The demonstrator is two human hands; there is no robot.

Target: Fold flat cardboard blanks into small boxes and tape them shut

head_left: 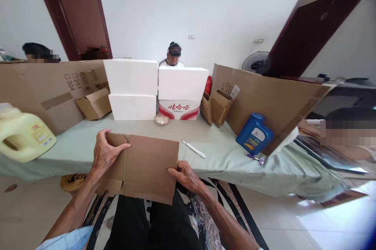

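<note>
I hold a flattened brown cardboard box [147, 167] in front of me, over my lap at the near edge of the table [223, 152]. My left hand [104, 152] grips its upper left corner, thumb on top and fingers curled round the flap. My right hand [185, 175] pinches its right edge lower down. The board tilts slightly, its lower part hanging below the table edge.
On the table lie a white utility knife [193, 149], a blue oil bottle [254, 134], a small purple tool [255, 158], a yellow jug [23, 136], stacked white boxes [132, 89], small open cartons [94, 103] and large cardboard sheets [270, 101]. Other people sit behind and at right.
</note>
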